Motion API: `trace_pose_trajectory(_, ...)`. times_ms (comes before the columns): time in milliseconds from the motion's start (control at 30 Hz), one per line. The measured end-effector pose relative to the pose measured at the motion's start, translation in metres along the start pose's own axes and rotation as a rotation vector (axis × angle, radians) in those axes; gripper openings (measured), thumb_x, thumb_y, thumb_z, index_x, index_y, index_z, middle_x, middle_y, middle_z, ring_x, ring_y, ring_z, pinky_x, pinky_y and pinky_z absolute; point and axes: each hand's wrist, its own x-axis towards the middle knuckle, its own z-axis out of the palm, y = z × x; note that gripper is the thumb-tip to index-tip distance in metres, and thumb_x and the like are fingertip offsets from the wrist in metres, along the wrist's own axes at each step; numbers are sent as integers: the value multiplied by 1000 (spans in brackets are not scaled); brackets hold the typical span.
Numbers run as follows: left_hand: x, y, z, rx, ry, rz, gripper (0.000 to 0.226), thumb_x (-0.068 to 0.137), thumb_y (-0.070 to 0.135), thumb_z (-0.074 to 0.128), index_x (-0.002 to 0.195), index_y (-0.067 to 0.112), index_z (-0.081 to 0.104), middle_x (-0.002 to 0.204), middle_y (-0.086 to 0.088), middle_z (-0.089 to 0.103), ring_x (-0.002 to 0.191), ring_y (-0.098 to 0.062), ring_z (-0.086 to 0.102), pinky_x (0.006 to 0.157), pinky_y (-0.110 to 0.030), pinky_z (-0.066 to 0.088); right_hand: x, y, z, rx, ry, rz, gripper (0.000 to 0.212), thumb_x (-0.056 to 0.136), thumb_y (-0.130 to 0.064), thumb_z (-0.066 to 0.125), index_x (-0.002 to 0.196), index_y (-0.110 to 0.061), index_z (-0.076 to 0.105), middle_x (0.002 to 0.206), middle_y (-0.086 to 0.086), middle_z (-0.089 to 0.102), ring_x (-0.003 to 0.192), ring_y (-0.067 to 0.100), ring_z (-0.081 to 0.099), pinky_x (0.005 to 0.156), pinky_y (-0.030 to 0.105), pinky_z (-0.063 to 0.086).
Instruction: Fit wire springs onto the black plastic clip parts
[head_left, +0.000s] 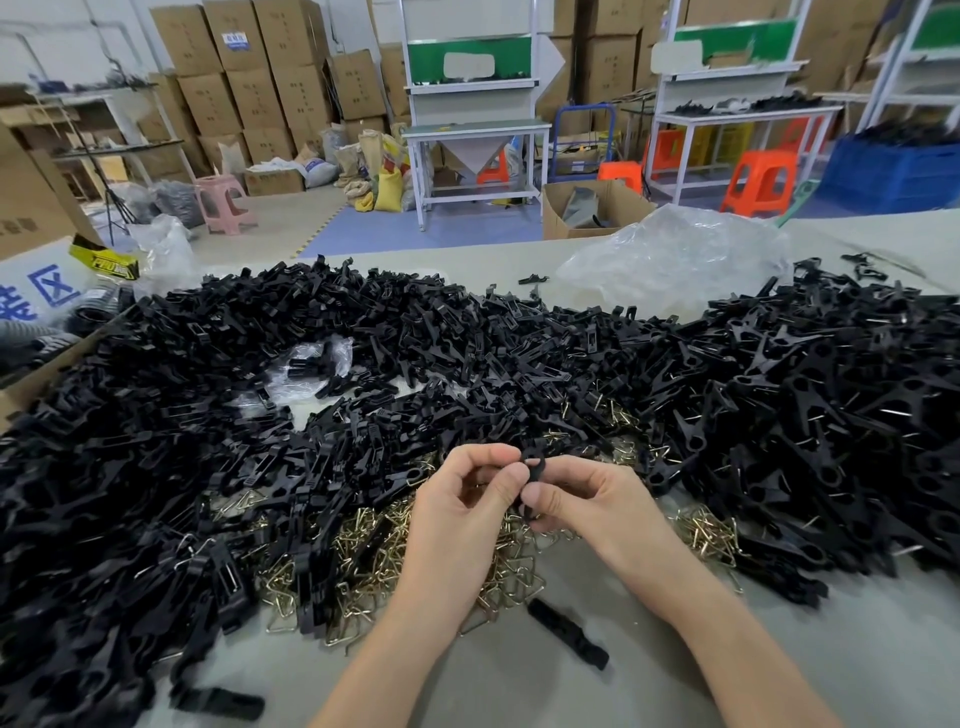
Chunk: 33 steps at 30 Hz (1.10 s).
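Single head-worn view; wide-angle, faces forward and down over table (519, 691); left hand (457, 504) and right hand (592, 499) close, near centre; white workbench (475, 127) far behind; straight lines bow at edges.

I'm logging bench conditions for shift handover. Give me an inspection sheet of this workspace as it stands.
surface: grey table, mostly buried under parts.
job's things: black clip parts heaped left, back and right; wire springs piled centre.
clutter: clear plastic bag at the far edge.
grippers: left hand and right hand both pinch a single clip.
cables: nothing seen.
surroundings: stacked cartons, workbench, orange stools.
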Motion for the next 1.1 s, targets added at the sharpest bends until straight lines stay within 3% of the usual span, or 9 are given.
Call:
trace_pose_trajectory(167, -2, 1, -2, 105, -17, 70, 21, 101, 12, 57, 103, 27, 72, 98, 12, 75, 95, -5, 69, 80, -15, 52, 1, 1, 0, 25, 7, 13, 27, 74, -14, 76, 98, -1, 77, 75, 1, 74, 68, 13, 67, 68, 23, 60)
trace_pose_trajectory(267, -3, 1, -2, 155, -48, 126, 28, 101, 5, 55, 105, 27, 72, 102, 12, 72, 99, -5, 67, 81, -13, 49, 1, 1, 1, 64, 12, -2, 42, 71, -13, 77, 113, -9, 73, 70, -1, 70, 67, 15, 68, 66, 24, 59)
trace_pose_trajectory(367, -4, 3, -3, 205, -42, 187, 30, 101, 4, 54, 106, 29, 71, 101, 13, 70, 99, -6, 66, 80, -10, 47, -1, 0, 0, 83, 5, -18, 45, 69, -13, 80, 113, -20, 73, 69, 1, 66, 66, 17, 70, 65, 24, 59)
trace_pose_trajectory(533, -4, 2, -12, 416, 75, 217, 29, 104, 27, 46, 129, 41, 48, 106, 27, 66, 82, -2, 64, 66, -16, 48, 0, 0, 0, 99, 79, -20, 37, 71, -15, 79, 105, -8, 66, 77, 6, 73, 72, 21, 75, 66, 24, 60)
trace_pose_trajectory(633, -2, 2, -25, 736, -18, 315, 24, 101, 38, 45, 125, 38, 50, 105, 27, 60, 97, 3, 57, 83, -22, 48, 1, 0, -6, 89, 163, -39, 39, 74, -21, 80, 108, -9, 65, 89, 5, 77, 83, 22, 77, 72, 22, 60)
trace_pose_trajectory(733, -4, -1, -29, 1134, -254, 321, 51, 94, 60, 32, 135, 35, 49, 123, 23, 49, 119, -1, 41, 107, -32, 33, 2, 1, -8, 128, 224, -32, 42, 73, -25, 81, 107, -8, 63, 90, 1, 78, 88, 23, 77, 73, 21, 59)
trace_pose_trajectory(800, -4, -4, -27, 1270, -293, 288, 64, 91, 67, 25, 142, 36, 45, 132, 19, 45, 129, -7, 37, 111, -31, 25, 4, 1, -8, 156, 255, -23, 45, 71, -25, 81, 106, -5, 63, 85, 1, 78, 85, 24, 77, 71, 21, 59)
trace_pose_trajectory(1100, 5, -7, -31, 1205, -199, 248, 31, 98, 58, 41, 115, 41, 60, 115, 22, 55, 113, -5, 44, 98, -24, 26, 4, -1, -10, 133, 267, -23, 40, 75, -29, 78, 104, -5, 67, 82, 15, 77, 70, 21, 74, 64, 22, 58)
